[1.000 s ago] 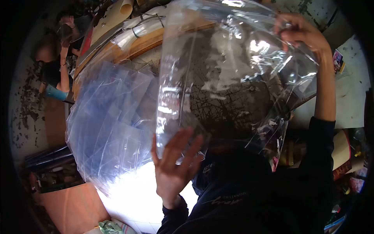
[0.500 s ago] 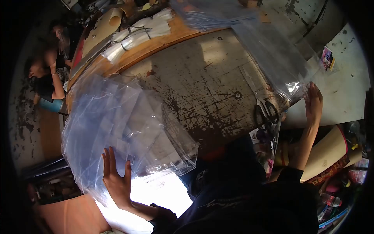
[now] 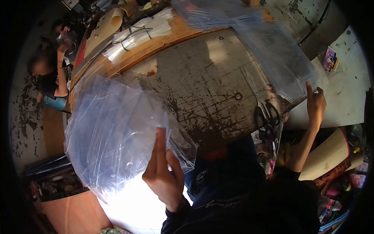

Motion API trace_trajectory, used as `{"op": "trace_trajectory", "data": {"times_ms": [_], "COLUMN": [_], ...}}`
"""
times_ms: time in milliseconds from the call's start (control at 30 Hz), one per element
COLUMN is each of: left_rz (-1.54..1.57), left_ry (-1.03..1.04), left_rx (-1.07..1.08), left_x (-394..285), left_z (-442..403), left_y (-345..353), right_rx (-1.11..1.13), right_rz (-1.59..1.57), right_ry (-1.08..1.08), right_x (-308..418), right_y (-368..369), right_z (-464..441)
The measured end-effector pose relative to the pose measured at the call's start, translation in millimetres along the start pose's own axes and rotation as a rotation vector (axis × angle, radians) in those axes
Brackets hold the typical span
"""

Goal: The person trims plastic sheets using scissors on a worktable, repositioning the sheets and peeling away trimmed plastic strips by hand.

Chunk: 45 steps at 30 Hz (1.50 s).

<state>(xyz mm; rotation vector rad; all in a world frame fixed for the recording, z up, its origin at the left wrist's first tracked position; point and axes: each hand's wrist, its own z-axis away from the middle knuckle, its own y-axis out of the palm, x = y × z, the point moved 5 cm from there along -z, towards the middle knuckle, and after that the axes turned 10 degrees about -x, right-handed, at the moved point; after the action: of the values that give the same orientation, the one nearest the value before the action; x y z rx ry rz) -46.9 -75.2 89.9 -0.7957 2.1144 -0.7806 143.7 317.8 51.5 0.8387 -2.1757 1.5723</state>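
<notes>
A fanned pile of clear plastic sheets (image 3: pixel 113 128) covers the left part of the worktable, their overlapping edges showing. My left hand (image 3: pixel 163 171) is over the pile's near right edge, fingers stretched out and thumb apart; whether it touches the plastic I cannot tell. On the right, a flat stack of clear plastic sheets (image 3: pixel 280 58) runs down to the table's edge. Close by its near corner is my right hand (image 3: pixel 316 105), index finger extended and nothing visible in it. Scissors (image 3: pixel 265 111) with black handles lie on the table between the two piles.
The scratched worktable (image 3: pixel 194 85) has a wooden rim at the back. Along it lie a tied bundle of plastic strips (image 3: pixel 140 33) and more sheets (image 3: pixel 218 15). A person (image 3: pixel 48 74) sits at the far left. Rolled material (image 3: pixel 327 156) and clutter fill the lower right.
My left hand has moved right across the fanned pile, whose sheets now lie more closely together. My right hand has come off the right stack's corner, which now lies flatter.
</notes>
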Motion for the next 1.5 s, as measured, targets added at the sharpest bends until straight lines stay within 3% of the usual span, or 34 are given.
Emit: {"op": "trace_trajectory", "data": {"times_ms": [33,67,100,167,200,267,400,500,633,767,833,867,900,967,1033,1067,1233,1300,1433,1500], "left_rz": [0.090,0.113,0.137,0.113,0.086,0.038,0.000,-0.069,-0.094,0.159,0.211,0.210,0.169,0.119,-0.175,-0.178,0.000,0.036,0.090,0.133], "left_ry": [-0.035,0.046,0.128,0.170,0.209,0.250,0.224,0.277,0.301,0.303,0.395,0.380,0.366,0.357,0.338,0.366,0.282,0.265,0.244,0.242], "left_rx": [0.088,0.061,0.033,0.022,0.005,0.063,0.220,0.208,0.195,0.371,0.603,0.604,0.672,0.748,0.691,0.656,0.577,0.534,0.414,0.400], "left_x": [-12,-19,-23,-32,-36,-38,-39,-40,-51,-69,-70,-62,-48,-27,-7,-4,5,2,-5,-8], "left_z": [-1,-1,1,4,6,14,23,24,27,43,57,57,58,63,65,64,65,60,54,50], "left_y": [14,28,45,73,83,101,114,119,131,103,79,65,53,39,35,33,38,40,42,44], "right_rx": [-0.235,-0.315,-0.317,0.048,0.047,0.440,0.378,0.414,0.448,0.560,0.255,0.059,0.070,0.167,0.129,0.207,0.335,0.442,0.596,0.834], "right_rz": [0.286,0.207,0.211,-0.153,-0.151,0.009,0.170,0.280,0.420,0.446,0.130,0.069,0.067,-0.334,-0.349,-0.363,-0.451,-0.433,-0.469,-0.588], "right_ry": [-0.161,-0.341,-0.336,-0.666,-0.663,-0.696,-0.805,-0.830,-0.841,-0.820,-0.848,-0.879,-0.885,-0.676,-0.742,-0.781,-0.777,-0.594,-0.489,-0.282], "right_x": [18,32,40,69,65,52,49,51,58,58,61,70,79,89,112,117,126,122,108,101], "right_y": [-16,-19,-20,-7,-2,37,52,51,50,49,38,22,17,8,8,13,18,18,21,28], "right_z": [5,8,9,19,20,34,53,55,58,53,43,51,63,84,114,129,164,171,189,204]}}
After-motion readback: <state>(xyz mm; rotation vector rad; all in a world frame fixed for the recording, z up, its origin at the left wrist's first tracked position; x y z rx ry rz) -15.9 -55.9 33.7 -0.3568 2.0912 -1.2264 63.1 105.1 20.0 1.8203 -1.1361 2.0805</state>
